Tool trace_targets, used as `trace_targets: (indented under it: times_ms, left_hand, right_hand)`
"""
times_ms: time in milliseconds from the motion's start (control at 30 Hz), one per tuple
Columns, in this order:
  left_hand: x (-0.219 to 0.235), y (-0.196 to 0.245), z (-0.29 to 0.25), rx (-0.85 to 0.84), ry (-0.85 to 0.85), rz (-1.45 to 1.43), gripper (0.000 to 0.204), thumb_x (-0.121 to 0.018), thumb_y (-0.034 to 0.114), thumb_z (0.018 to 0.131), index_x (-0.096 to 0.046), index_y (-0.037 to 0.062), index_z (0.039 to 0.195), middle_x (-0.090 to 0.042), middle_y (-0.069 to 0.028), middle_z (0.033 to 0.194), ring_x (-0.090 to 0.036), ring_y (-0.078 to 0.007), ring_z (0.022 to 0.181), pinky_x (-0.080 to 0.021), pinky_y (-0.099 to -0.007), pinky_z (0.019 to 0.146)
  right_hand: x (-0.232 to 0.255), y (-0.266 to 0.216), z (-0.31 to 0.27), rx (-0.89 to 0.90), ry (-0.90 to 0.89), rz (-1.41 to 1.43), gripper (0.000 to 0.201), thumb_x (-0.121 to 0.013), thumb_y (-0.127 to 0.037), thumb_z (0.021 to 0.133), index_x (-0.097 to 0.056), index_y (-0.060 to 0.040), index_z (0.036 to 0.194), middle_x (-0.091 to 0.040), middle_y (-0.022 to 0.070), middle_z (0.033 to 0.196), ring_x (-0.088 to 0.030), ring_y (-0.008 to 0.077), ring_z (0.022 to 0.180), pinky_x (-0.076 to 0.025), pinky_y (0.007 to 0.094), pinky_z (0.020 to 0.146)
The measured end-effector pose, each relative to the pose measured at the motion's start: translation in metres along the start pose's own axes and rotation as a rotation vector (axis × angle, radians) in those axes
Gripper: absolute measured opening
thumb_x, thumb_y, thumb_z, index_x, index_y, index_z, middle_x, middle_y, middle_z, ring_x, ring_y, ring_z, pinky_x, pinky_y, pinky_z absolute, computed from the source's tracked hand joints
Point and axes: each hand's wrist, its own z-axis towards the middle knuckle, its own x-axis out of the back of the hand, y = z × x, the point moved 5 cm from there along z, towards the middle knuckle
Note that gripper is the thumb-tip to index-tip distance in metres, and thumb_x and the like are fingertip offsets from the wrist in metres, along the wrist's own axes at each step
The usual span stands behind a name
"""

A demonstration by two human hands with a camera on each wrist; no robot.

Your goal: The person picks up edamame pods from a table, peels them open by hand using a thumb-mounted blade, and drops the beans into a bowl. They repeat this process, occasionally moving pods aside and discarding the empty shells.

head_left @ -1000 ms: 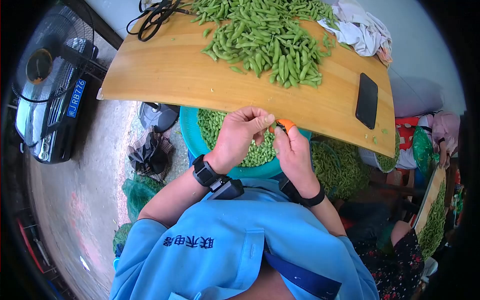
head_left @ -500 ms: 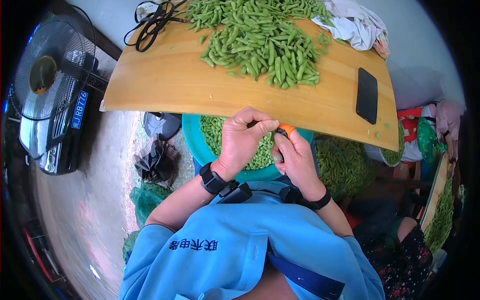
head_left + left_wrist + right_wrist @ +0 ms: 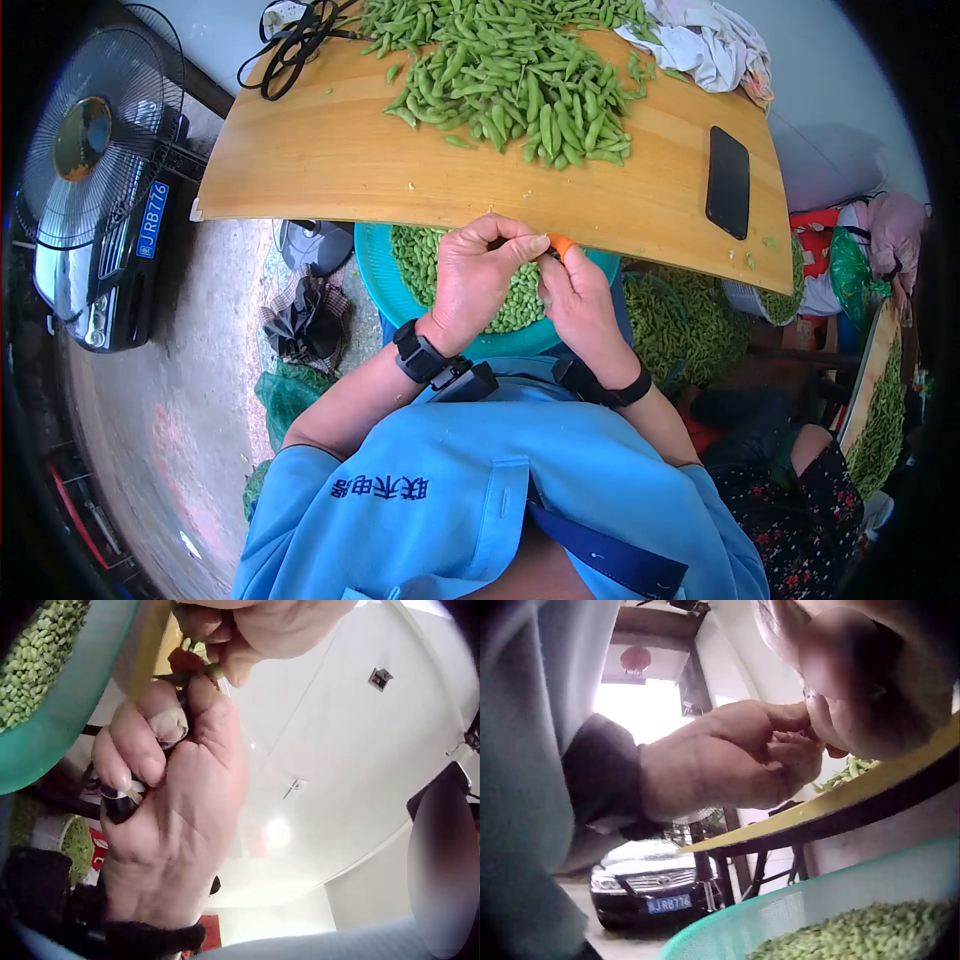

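Observation:
Thumb and forefinger of my left hand (image 3: 468,275) pinch a green bean pod (image 3: 214,672), mostly hidden by the fingers. Beside it, my right hand (image 3: 585,308) curls round a small black-and-orange tool; its orange part (image 3: 563,245) shows at the fingertips and a black end (image 3: 122,806) comes out below the curled fingers in the left wrist view. I cannot tell what kind of tool it is. The fingertips of both hands meet at the table's near edge, above a teal basin (image 3: 372,290) of shelled green beans (image 3: 412,258). A whitish wrap (image 3: 169,725) covers one right finger.
Green bean pods (image 3: 520,95) lie heaped on the wooden table (image 3: 300,165), with a phone (image 3: 728,182), a white cloth (image 3: 705,50) and black cable (image 3: 292,55). A fan (image 3: 85,140) and car (image 3: 105,290) stand left. More pods (image 3: 685,325) and another person's patterned clothing (image 3: 800,530) are at right.
The head view has shifted slightly. Both hands stay close together over the basin; the right hand and orange part have turned a little, and the tool's dark part shows less.

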Motion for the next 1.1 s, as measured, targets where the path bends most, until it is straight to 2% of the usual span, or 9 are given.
trace_targets:
  times_ms: [233,300,367,400,533,700,800,967,1100]
  left_hand:
    - [0.006,-0.005,0.013,0.243,-0.423,-0.389,0.016,-0.068,0.018,0.082,-0.061,0.0031,0.085,-0.054,0.0009,0.065,-0.037,-0.0039,0.051,-0.027,-0.0185,0.045]
    - [0.006,-0.011,0.017,0.36,-0.235,-0.266,0.017,-0.067,0.019,0.083,-0.061,0.0029,0.083,-0.055,0.0018,0.064,-0.039,-0.0033,0.051,-0.03,-0.0183,0.046]
    - [-0.002,-0.005,0.015,0.288,-0.184,-0.034,0.018,-0.063,0.019,0.087,-0.059,0.0016,0.086,-0.05,0.0021,0.063,-0.038,-0.0032,0.05,-0.028,-0.0182,0.043]
    - [-0.004,-0.003,0.015,0.26,-0.173,0.072,0.018,-0.062,0.019,0.088,-0.057,0.0012,0.086,-0.049,0.0021,0.062,-0.039,-0.0033,0.05,-0.029,-0.0183,0.043]
    - [-0.001,-0.003,0.009,0.225,-0.178,0.19,0.016,-0.058,0.015,0.09,-0.054,-0.0004,0.088,-0.05,0.0013,0.064,-0.04,-0.0033,0.05,-0.032,-0.0186,0.042]
    - [-0.001,-0.013,0.001,0.086,-0.236,0.215,0.015,-0.054,0.013,0.092,-0.052,-0.001,0.094,-0.051,0.0007,0.068,-0.042,-0.0031,0.053,-0.035,-0.0184,0.046]
    - [-0.002,-0.009,-0.003,-0.041,-0.254,0.258,0.012,-0.051,0.01,0.092,-0.053,-0.0005,0.098,-0.051,0.0005,0.069,-0.043,-0.0034,0.055,-0.036,-0.0187,0.048]
    - [0.004,-0.011,-0.003,0.246,-0.172,0.148,0.015,-0.048,0.002,0.087,-0.053,-0.001,0.101,-0.05,0.0011,0.069,-0.043,-0.003,0.057,-0.036,-0.0184,0.049]
    - [0.009,0.011,-0.009,-0.228,-0.283,0.63,0.015,-0.056,0.007,0.087,-0.062,-0.0005,0.098,-0.062,-0.0085,0.081,-0.059,-0.017,0.071,-0.048,-0.0281,0.064]
  right_hand:
    - [0.002,-0.019,-0.005,-0.467,-0.38,0.707,0.014,-0.044,-0.018,0.094,-0.05,-0.0057,0.089,-0.04,-0.0032,0.055,-0.031,0.0027,0.038,-0.024,0.019,0.032]
    - [0.001,-0.002,0.001,-0.429,-0.21,0.482,0.013,-0.047,-0.016,0.092,-0.05,-0.003,0.089,-0.045,0.003,0.052,-0.04,0.0127,0.035,-0.03,0.0276,0.032]
    - [0.006,-0.024,0.001,0.332,0.112,-0.519,0.013,-0.05,-0.013,0.09,-0.05,0.0005,0.09,-0.051,0.0136,0.053,-0.051,0.0282,0.042,-0.037,0.039,0.039]
    - [0.003,-0.025,-0.001,0.283,0.114,-0.574,0.014,-0.052,-0.01,0.087,-0.05,0.0029,0.091,-0.053,0.0212,0.059,-0.055,0.0379,0.054,-0.041,0.0461,0.047]
    - [0.002,-0.018,-0.002,0.307,0.082,-0.663,0.015,-0.05,-0.012,0.09,-0.05,0.0022,0.093,-0.053,0.0158,0.057,-0.054,0.0299,0.049,-0.04,0.0408,0.044]
    - [0.007,0.003,-0.003,-0.33,-0.104,0.148,0.019,-0.046,-0.017,0.093,-0.05,0.0008,0.099,-0.049,0.0048,0.061,-0.047,0.0123,0.051,-0.037,0.0303,0.042]
    - [0.01,0.004,-0.004,-0.357,-0.052,0.177,0.017,-0.048,-0.014,0.091,-0.051,0.0009,0.098,-0.052,0.01,0.059,-0.051,0.0203,0.049,-0.038,0.0347,0.043]
    - [0.005,-0.01,-0.006,0.207,0.011,-0.517,0.016,-0.053,-0.012,0.087,-0.054,-0.0007,0.098,-0.052,0.0212,0.059,-0.055,0.0375,0.055,-0.039,0.0435,0.047]
    - [0.051,-0.019,-0.023,0.167,0.187,-0.56,0.018,-0.053,-0.011,0.089,-0.056,-0.0006,0.103,-0.051,0.015,0.055,-0.053,0.0265,0.046,-0.039,0.0361,0.044]
